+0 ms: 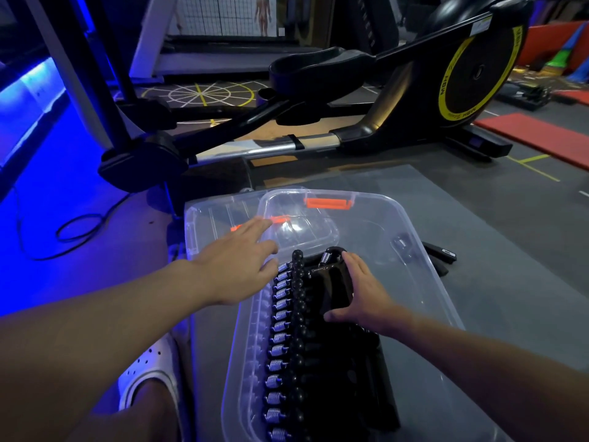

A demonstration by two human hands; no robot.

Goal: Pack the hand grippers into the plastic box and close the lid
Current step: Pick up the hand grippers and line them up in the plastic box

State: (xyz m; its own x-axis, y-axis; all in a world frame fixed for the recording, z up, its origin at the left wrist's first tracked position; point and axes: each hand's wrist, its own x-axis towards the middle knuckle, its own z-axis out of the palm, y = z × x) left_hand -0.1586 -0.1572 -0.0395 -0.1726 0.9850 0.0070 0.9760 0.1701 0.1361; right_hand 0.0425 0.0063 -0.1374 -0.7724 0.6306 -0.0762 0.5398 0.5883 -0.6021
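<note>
Right hand grasps black steel-sprung hand gripper at clear plastic box far end | left hand released above transparent orange-latched lid | risk: a protruding gripper may block closure

Row of hand grippers runs off frame at 6 o'clock, count unclear. The right hand hides much of the farthest gripper. Black pieces at 3 o'clock of the plastic box, maybe more grippers, half hidden behind its wall.
</note>
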